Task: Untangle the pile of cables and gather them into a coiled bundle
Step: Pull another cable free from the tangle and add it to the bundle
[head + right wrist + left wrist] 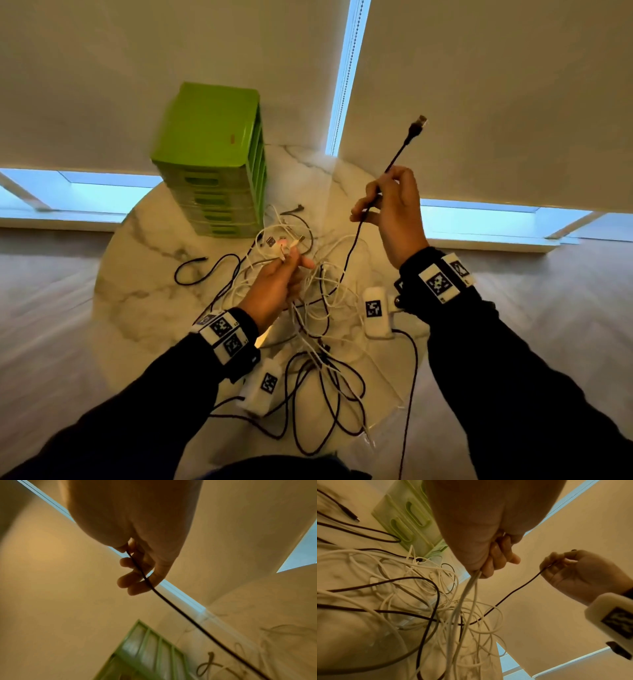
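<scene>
A tangle of white and black cables lies on the round marble table. My left hand is raised over the pile and grips a bunch of white cables with their plug ends sticking up past the fingers. My right hand is held higher, to the right, and pinches a black cable near its end; the plug points up and away. From the right hand the black cable runs taut down into the pile. More black loops hang over the table's near edge.
A green plastic drawer unit stands at the back left of the table, close to the pile. A loose black cable lies left of the tangle. Closed blinds and window strips fill the background; the floor surrounds the table.
</scene>
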Motion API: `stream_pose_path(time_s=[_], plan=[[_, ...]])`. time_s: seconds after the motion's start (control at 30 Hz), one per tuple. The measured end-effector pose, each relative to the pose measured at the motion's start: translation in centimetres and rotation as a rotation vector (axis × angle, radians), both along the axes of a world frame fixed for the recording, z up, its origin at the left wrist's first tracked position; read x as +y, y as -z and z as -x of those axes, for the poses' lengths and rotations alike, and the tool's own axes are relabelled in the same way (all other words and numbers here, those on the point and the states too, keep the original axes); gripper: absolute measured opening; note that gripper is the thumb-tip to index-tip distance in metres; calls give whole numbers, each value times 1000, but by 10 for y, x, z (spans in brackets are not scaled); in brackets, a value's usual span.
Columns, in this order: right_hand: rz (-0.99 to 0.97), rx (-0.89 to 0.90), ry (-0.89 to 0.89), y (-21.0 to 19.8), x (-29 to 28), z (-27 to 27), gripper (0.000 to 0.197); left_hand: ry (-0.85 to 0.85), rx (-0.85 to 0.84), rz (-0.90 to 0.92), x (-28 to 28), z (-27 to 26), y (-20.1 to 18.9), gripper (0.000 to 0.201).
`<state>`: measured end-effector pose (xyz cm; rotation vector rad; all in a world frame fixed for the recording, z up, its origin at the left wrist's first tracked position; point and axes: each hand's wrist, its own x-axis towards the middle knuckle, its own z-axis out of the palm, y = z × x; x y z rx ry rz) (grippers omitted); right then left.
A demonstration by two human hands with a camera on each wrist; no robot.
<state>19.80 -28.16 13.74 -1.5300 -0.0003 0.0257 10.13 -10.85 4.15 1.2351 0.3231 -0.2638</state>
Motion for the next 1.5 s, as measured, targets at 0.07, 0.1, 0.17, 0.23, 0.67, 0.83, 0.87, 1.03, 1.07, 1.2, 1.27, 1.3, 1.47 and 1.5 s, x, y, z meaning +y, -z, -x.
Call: stream_pose_path(time_s=[0.07, 0.1, 0.17, 0.23, 0.67, 0.83, 0.87, 1.03, 1.07, 1.2, 1.27, 1.3, 1.47, 1.5], plan=[[40, 6, -101, 1, 14, 22, 9, -50, -22, 79, 2, -1, -4, 41], [88, -5, -164, 7, 20, 36, 9, -83, -36, 116, 3, -1, -6, 40], [211, -42, -279, 25, 32, 63, 8, -140, -73, 175, 6, -1, -14, 39], [343, -82, -349, 43, 42, 85, 8, -160, -109, 203, 10, 3, -22, 41], [590, -161, -476, 66, 62, 132, 13, -79, -172, -77, 27, 39, -29, 51], [769, -167, -551, 102, 45, 133, 31, -152, -266, -145, 43, 39, -45, 54], [828, -163, -568, 109, 41, 132, 33, -166, -286, -109, 48, 37, -49, 55], [959, -29, -580, 146, 10, 120, 35, -272, -315, 132, 84, 30, -77, 50], [984, -12, -582, 151, 4, 118, 36, -295, -330, 128, 94, 27, -83, 50], [1073, 3, -560, 154, -14, 106, 40, -389, -386, 117, 131, 17, -104, 46], [1069, 59, -487, 149, -13, 95, 57, -387, -391, 93, 140, 16, -105, 45], [1055, 78, -444, 144, -9, 88, 62, -367, -383, 45, 141, 17, -102, 44], [811, -59, -305, 93, 38, 79, 39, -122, -240, -327, 113, 36, -73, 44], [757, -107, -332, 84, 50, 83, 36, -94, -194, -384, 104, 39, -69, 45]])
